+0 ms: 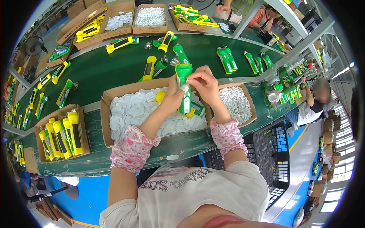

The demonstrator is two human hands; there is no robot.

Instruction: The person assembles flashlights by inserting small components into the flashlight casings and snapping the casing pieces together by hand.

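Observation:
A green flashlight (185,103) stands roughly upright over a cardboard box (106,131) of flat white oval plastic pieces (131,110). My left hand (173,95) is closed around its left side, with a white wrap on one finger. My right hand (205,85) pinches at the flashlight's upper right side; whatever lies between its fingertips is too small to make out. Under my hands, a yellow-and-green flashlight (197,109) lies on the white pieces, partly hidden. To the right sits a box of small white parts (234,104).
A green conveyor belt (114,68) carries yellow and green flashlights beyond the boxes. On the left stands a box of yellow flashlights (62,136). More filled boxes (151,17) line the far side. A black crate (270,155) is at my right; co-workers sit farther off.

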